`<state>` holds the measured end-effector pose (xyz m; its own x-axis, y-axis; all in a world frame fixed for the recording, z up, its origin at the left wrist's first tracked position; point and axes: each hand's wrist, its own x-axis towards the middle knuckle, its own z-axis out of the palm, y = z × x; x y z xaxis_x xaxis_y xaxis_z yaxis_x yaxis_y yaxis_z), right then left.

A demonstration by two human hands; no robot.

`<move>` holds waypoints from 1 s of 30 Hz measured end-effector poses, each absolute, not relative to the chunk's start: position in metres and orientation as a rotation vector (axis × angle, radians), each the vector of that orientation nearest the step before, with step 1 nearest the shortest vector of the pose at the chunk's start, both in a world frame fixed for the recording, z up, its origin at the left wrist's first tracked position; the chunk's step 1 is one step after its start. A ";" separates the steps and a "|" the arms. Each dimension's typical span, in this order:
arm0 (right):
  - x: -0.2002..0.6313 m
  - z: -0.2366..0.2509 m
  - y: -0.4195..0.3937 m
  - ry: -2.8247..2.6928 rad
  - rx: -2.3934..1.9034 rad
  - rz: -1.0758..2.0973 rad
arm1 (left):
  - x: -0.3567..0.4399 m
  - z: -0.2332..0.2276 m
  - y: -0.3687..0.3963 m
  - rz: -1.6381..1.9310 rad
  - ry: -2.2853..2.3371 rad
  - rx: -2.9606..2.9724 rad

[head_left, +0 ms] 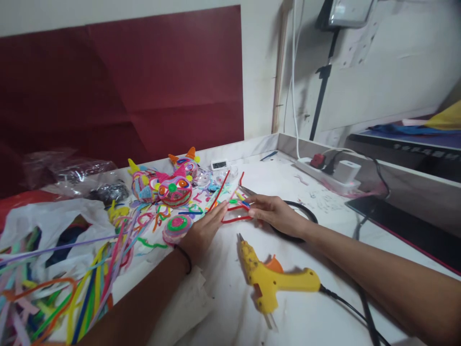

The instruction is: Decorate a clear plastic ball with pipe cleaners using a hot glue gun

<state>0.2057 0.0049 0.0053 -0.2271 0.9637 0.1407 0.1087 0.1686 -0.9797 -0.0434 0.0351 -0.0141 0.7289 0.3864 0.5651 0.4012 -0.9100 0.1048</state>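
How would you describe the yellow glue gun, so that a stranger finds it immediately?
On the white table, look just nearer than the two hands. The glue gun lies flat there on its side, untouched. It alone is solid yellow plastic with an orange trigger and a black cord.

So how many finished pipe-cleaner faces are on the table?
3: front face, left one beside it, back one near the clock. Loose pipe cleaners may hide others.

We lose the pipe cleaners (pixel 54 298) at the left edge; the small clock's (pixel 219 165) digits seem unreadable.
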 end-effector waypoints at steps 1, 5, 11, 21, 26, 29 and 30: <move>0.206 0.004 0.006 -1.543 -1.065 1.186 | -0.043 -0.014 0.035 -0.931 -0.665 -2.901; 0.207 0.002 0.009 -1.567 -1.059 1.192 | -0.042 -0.013 0.035 -0.897 -0.675 -2.909; 0.206 0.002 0.008 -1.592 -1.093 1.169 | -0.043 -0.017 0.039 -0.884 -0.645 -2.893; 0.203 0.006 0.007 -1.488 -1.036 1.220 | -0.043 -0.018 0.040 -1.007 -0.672 -2.830; 0.202 0.008 0.006 -1.461 -0.995 1.250 | -0.042 -0.018 0.040 -1.063 -0.697 -2.829; 0.202 0.009 0.005 -1.448 -0.974 1.273 | -0.041 -0.015 0.039 -1.077 -0.715 -2.816; 0.202 0.009 0.005 -1.441 -0.971 1.278 | -0.041 -0.015 0.039 -1.084 -0.714 -2.810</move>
